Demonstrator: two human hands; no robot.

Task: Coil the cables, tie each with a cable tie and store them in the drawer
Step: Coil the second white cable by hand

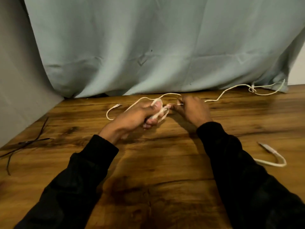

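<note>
Nearest me, lower right of the frame, a second white cable (273, 160) lies loose on the wooden table (165, 179), its plug end pointing up-left, just beside my right sleeve. At the left edge a few black cable ties (24, 144) lie crossed, well apart from both hands.

At centre, my left hand (137, 119) has its fingers curled round a small bundle of white cable (158, 113), gripping the loops. My right hand (192, 109), close beside it, pinches what looks like the same cable's strand at its fingertips (motion blur keeps me from saying exactly how).

From that pinch the uncoiled length runs right and away, toward the upper right, ending in a knotted tangle against the grey-green curtain (148, 47). So the slack lies on the right hand's side, its long axis roughly left to right. I judge the coiling unfinished. A short plug end trails left of the left hand.
</note>
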